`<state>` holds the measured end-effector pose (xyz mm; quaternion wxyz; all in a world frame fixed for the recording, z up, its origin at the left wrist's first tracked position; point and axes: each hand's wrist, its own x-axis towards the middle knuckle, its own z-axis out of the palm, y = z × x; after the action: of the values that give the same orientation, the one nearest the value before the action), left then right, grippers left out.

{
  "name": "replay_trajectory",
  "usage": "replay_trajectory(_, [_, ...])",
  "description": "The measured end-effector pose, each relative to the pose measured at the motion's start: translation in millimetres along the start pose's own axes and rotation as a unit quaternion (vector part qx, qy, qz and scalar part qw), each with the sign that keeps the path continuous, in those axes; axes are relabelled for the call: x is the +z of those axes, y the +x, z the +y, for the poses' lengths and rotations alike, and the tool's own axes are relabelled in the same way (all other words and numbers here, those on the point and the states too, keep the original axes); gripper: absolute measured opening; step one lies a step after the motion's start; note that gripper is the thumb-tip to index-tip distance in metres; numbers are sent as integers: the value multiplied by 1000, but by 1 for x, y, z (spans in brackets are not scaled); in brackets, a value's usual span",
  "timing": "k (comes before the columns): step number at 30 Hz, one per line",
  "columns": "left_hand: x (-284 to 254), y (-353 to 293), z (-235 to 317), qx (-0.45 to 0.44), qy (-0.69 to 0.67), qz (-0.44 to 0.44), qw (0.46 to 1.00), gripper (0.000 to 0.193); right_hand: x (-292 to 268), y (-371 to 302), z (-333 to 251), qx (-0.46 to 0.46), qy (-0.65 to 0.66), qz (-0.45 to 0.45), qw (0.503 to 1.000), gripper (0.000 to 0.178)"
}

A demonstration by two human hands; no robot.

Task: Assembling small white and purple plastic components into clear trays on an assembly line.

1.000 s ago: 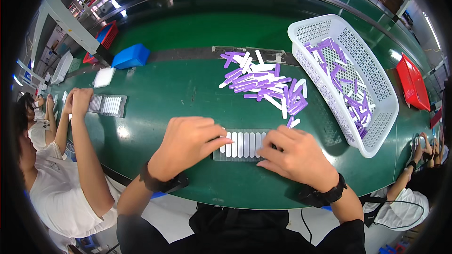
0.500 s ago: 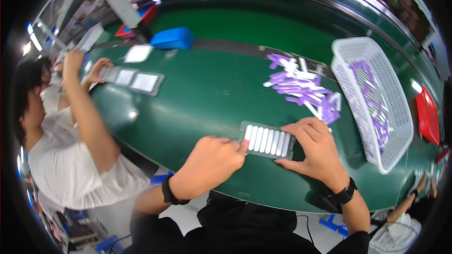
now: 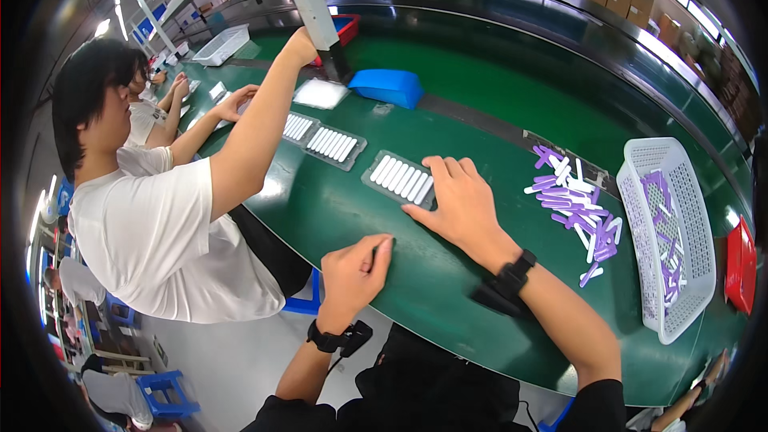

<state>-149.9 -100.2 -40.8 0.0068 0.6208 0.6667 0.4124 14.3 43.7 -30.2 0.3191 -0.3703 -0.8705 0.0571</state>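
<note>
1. The right hand (image 3: 460,202) is holding the right end of a clear tray (image 3: 368,176), the thumb lying along the near corner and the fingers spreading over the far one.
2. The left hand (image 3: 352,276) is curling loosely near the table's front edge, well apart from the tray; whether it is holding anything, I cannot tell.
3. The tray is resting on the green table (image 3: 320,208), ahead of both hands, and is carrying a row of white sticks (image 3: 403,179).
4. Just to its left, another filled tray (image 3: 358,154) is lying.
5. To the right of the right hand, a loose pile of purple and white sticks (image 3: 580,206) is spreading beside a white perforated basket (image 3: 700,216), which is holding more.
6. Farther out, a red bin (image 3: 742,264) is standing beyond the basket; a blue bin (image 3: 388,86) is sitting at the back.
7. A co-worker in a white shirt (image 3: 176,248) is sitting at the left.
</note>
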Motion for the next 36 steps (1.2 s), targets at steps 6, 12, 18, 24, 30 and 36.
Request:
replay_trajectory(6, [10,2,4,11,11,-1,1000,9,29,25,-5,19,24,-12,999,75])
replay_trajectory(12, [3,2,5,7,3,-10,1000,9,-6,5,-6,11,50,-16,999,78])
replay_trajectory(18, [-11,27,37,-35,-116,-282,952,20,-111,-55,28,104,169,-136,971,58])
replay_trajectory(24, [42,71,115,277,-58,-389,877,30,-163,-125,70,202,212,-58,955,35])
replay_trajectory(30, [140,127,144,202,-129,-339,910,51,-166,-167,102,239,152,67,957,23])
replay_trajectory(36, [191,152,88,132,-203,-236,941,36,-166,-167,106,224,72,152,960,20])
